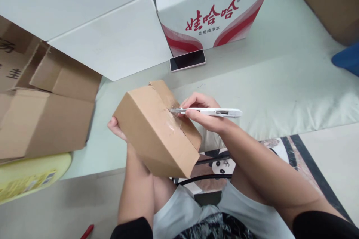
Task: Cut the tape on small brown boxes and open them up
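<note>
A small brown cardboard box (151,127) is tilted above my lap, its taped top seam facing up. My left hand (116,129) grips the box from behind at its left side; only the fingertips show. My right hand (200,114) is closed around a white utility knife (213,111). The knife's metal blade tip touches the clear tape on the seam near the middle of the box top. The flap at the far end of the seam looks slightly parted.
A phone (187,60) lies face up beyond the box, in front of a white carton with red print (207,3). An open brown carton (42,112) stands at left, a yellow item (30,175) below it. A red object (87,231) lies near my left elbow. A blue thing (347,59) sits at right.
</note>
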